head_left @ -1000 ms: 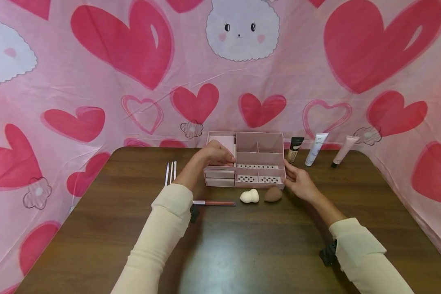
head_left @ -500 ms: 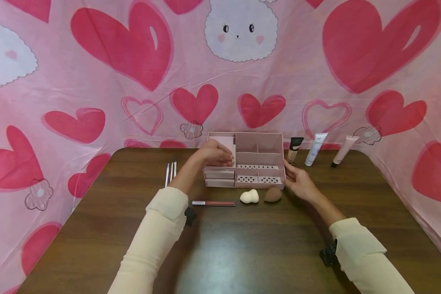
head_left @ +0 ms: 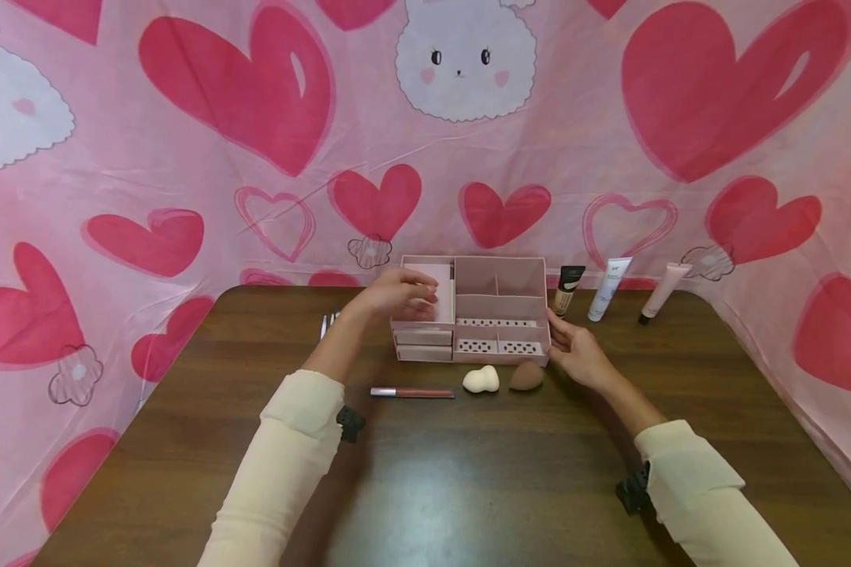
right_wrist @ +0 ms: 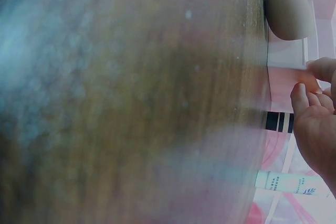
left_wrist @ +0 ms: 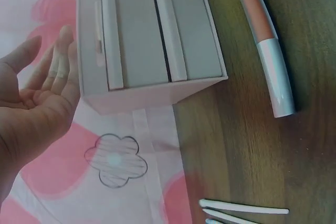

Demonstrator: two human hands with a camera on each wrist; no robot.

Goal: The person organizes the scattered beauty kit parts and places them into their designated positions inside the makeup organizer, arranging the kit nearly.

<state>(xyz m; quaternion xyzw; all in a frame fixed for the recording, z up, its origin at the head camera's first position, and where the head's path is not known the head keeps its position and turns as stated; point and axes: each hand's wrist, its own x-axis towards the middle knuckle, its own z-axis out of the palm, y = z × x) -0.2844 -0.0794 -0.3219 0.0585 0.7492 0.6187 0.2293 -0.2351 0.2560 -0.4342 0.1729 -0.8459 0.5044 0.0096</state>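
Prob. partway: slim dark-topped stick in pale-pink boxy organizer, back of brown wood desk; cream pear-shaped sponge, brown teardrop sponge, coral gloss tube, thin white sticks & 3 squeeze tubes outside. L hand: grip loose, nothing held; R hand: fingers relaxed on organizer's side.
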